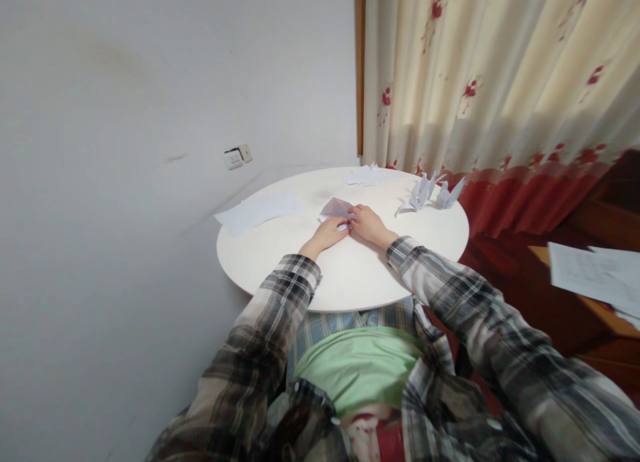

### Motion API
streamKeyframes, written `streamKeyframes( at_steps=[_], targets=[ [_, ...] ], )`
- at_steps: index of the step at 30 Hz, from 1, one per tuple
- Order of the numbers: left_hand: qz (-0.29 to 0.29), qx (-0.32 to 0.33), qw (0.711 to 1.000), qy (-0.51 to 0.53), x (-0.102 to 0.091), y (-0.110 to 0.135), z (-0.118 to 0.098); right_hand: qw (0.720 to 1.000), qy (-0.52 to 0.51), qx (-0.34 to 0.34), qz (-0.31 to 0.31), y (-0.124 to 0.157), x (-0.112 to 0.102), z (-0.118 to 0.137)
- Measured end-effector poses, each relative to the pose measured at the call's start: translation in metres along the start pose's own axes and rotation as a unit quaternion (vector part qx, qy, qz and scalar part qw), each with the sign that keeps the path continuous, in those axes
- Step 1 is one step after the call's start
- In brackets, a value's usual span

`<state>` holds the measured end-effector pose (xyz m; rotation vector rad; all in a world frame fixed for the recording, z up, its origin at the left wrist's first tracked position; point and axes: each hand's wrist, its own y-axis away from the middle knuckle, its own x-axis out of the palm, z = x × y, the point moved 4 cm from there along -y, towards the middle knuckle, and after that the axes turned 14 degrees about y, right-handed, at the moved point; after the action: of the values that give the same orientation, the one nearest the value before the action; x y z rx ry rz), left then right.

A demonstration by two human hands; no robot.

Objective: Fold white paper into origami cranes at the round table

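A small folded piece of white paper (336, 208) is between my hands near the middle of the round white table (350, 282). My left hand (331, 233) grips its near side, fingers closed at the lower edge. On the right edge of the same paper, my right hand (366, 223) pinches with bent fingers. The two hands nearly touch, and they hide the paper's near part. Several folded paper cranes (421, 194) stand to the right of my right hand.
Flat white sheets (257, 210) lie at the table's left side. More paper pieces (364, 175) rest at the far edge. A wall with a socket (233, 159) borders the left, a curtain (475, 102) the back right. Printed sheets (595, 272) lie on wooden furniture at right.
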<state>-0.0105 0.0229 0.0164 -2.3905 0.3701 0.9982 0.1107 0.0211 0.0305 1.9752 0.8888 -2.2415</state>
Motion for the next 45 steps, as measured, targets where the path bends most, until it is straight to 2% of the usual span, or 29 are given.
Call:
streamKeyframes(
  at_steps=[12,19,26,34,45],
  targets=[
    [-0.008,-0.004,1.000,0.009,0.0014,-0.0010,0.0038,0.998,0.022,0.051,0.003,0.0036,-0.0027,-0.0018],
    [-0.011,-0.003,1.000,0.010,0.0002,0.0000,0.0018,0.999,0.018,0.039,-0.007,0.0045,-0.0031,-0.0020],
    [-0.012,-0.008,1.000,0.002,0.0000,0.0000,0.0021,0.999,0.024,0.037,0.030,0.0046,-0.0027,-0.0011],
    [-0.019,-0.002,1.000,0.020,0.0001,0.0001,0.0025,0.998,0.005,0.056,-0.002,0.0010,-0.0027,-0.0026],
    [-0.025,-0.018,0.999,0.033,0.0007,-0.0005,0.0063,0.997,-0.051,0.033,-0.055,-0.0025,0.0002,-0.0045]
  ],
)
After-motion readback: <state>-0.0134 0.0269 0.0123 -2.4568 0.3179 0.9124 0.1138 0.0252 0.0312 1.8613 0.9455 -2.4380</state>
